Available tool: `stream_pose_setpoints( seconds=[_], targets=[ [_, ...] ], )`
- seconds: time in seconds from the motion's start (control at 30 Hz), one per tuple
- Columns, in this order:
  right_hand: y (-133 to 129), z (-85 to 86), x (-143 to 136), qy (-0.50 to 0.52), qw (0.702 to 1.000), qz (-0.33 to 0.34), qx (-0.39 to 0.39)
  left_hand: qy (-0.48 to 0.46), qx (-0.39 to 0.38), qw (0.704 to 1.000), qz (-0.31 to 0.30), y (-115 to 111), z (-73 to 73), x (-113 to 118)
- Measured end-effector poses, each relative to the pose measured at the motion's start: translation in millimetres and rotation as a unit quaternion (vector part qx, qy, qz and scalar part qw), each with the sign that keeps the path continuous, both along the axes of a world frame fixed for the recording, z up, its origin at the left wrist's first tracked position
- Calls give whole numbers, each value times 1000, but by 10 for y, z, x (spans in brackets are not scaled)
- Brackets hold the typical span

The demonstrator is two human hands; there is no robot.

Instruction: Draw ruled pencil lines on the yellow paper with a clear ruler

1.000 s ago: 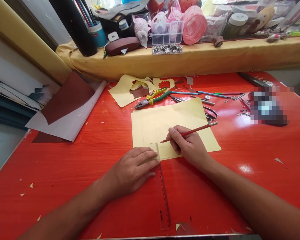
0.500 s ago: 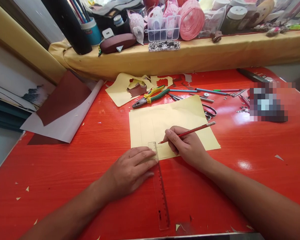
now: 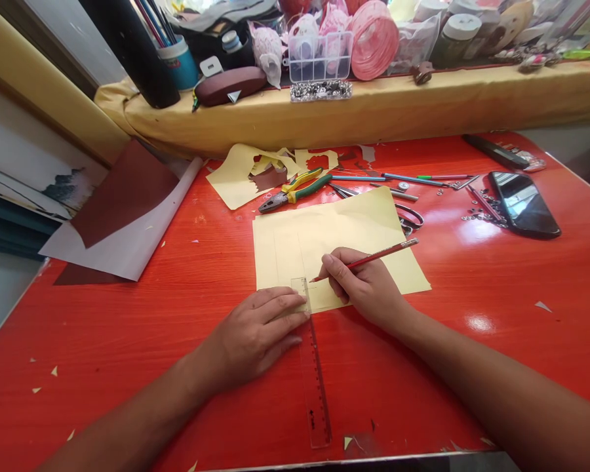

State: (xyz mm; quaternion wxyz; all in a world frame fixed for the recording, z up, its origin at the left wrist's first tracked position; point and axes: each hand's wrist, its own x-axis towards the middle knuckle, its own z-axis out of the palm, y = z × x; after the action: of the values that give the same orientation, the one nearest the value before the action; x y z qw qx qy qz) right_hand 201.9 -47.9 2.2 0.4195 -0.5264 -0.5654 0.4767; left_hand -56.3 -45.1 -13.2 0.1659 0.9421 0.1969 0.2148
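My left hand (image 3: 263, 331) lies with fingers stretched out flat across a clear plastic ruler (image 3: 317, 400), pressing on it. The ruler's top end rests on a pale yellow sheet of paper (image 3: 344, 226); the rest extends down over the red table toward me. A red pencil (image 3: 383, 252) is pinched in my right hand (image 3: 361, 285). Its tip is just right of the ruler's upper end, close to the paper; contact cannot be made out. Thin pencil lines show on the sheet, which seems to lie over another like it.
Beyond the paper lie green-and-yellow pliers (image 3: 295, 190), cut yellow scraps (image 3: 236, 174), and several pens (image 3: 408, 178). A phone (image 3: 528, 203) rests at right. Brown and white sheets (image 3: 128, 203) are at left. A cloth-covered ledge (image 3: 373, 105) with craft supplies runs along the back.
Both hands, the ruler and the pencil hold nearly the same places. The view has shifted very slightly, and the phone now shows clearly.
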Motion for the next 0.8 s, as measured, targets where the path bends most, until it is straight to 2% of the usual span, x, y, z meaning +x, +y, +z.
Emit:
stream_pose_setpoints(
  seconds=[0.8],
  targets=[
    [5, 4, 4, -35, 999, 13, 6, -8, 0, 1000, 6, -1, 24, 17]
  ],
)
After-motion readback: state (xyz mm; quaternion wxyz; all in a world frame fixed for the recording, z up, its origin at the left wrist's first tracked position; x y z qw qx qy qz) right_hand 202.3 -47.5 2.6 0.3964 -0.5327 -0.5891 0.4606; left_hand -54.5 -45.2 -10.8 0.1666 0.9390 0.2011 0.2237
